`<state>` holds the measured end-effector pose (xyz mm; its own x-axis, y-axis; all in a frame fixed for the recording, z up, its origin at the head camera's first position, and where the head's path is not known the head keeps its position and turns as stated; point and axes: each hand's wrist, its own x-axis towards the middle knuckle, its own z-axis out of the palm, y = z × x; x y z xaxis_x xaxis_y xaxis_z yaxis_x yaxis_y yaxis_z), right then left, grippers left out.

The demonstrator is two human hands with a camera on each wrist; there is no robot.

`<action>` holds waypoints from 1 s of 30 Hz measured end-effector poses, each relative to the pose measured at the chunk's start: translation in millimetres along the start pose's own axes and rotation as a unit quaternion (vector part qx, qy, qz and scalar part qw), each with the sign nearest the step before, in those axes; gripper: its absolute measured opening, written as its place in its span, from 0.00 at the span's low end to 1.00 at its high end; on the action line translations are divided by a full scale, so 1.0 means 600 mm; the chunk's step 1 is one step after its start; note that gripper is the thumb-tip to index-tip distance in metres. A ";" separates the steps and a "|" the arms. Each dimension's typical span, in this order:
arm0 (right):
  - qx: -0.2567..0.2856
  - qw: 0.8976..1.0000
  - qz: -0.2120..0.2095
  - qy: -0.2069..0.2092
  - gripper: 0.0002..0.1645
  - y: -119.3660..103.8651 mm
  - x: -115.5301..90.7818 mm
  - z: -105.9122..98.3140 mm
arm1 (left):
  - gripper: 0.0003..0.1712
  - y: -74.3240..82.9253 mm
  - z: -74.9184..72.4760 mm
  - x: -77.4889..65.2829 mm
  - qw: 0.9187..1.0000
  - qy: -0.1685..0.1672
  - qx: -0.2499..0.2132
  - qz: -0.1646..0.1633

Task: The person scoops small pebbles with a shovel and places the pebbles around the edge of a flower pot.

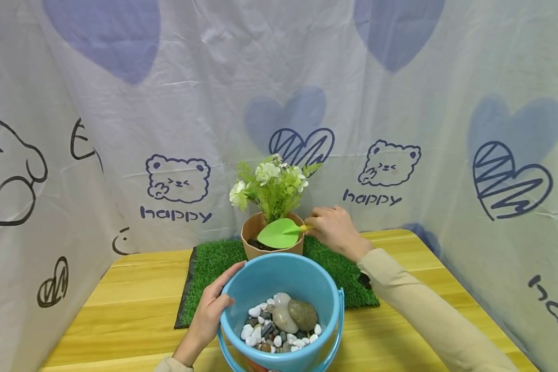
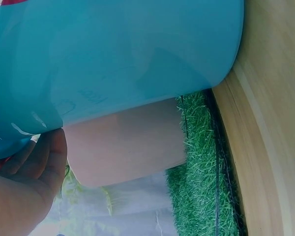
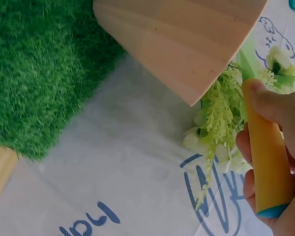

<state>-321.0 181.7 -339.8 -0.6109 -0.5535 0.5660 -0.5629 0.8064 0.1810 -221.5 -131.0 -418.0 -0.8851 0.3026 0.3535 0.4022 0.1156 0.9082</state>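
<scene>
A blue bucket [image 1: 323,279] stands at the table's near side, with white and dark pebbles [image 1: 256,330] and a few larger stones [image 1: 302,314] inside. My left hand [image 1: 209,312] grips its left rim, thumb over the edge and fingers along the outside wall. In my right hand [image 1: 337,230] is a toy shovel, held by its yellow handle [image 3: 268,162]. The green shovel blade [image 1: 279,233] is over the opening of a tan flowerpot [image 1: 248,232], in front of the stems. White flowers with light green leaves [image 1: 272,181] rise from the pot, where some dark material shows.
Pot and artificial grass mat [image 1: 214,268] are on the wooden table [image 1: 135,294]. Directly behind the flowers hangs a pale printed cloth [image 1: 223,103], which also closes off both sides. A small black object [image 1: 364,280] lies near the right sleeve. The bucket's handle [image 1: 340,325] hangs down.
</scene>
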 end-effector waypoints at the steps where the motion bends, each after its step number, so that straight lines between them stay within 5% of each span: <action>1: 0.010 1.000 0.003 -0.005 0.10 0.000 -0.003 -0.001 | 0.41 0.000 0.000 0.000 1.000 0.000 0.000 -0.001; 16: 0.070 0.994 0.054 -0.068 0.17 -0.008 -0.037 -0.012 | 0.41 0.001 0.000 0.000 1.000 0.000 0.003 0.002; 30: 0.110 0.989 0.056 -0.081 0.17 -0.017 -0.042 -0.025 | 0.41 0.001 -0.001 0.001 1.000 -0.005 0.000 0.003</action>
<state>-291.3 190.3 -343.7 -0.7470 -0.5046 0.4328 -0.5842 0.8090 -0.0653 -221.8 -131.4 -417.3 -0.8809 0.3117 0.3561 0.4067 0.1138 0.9064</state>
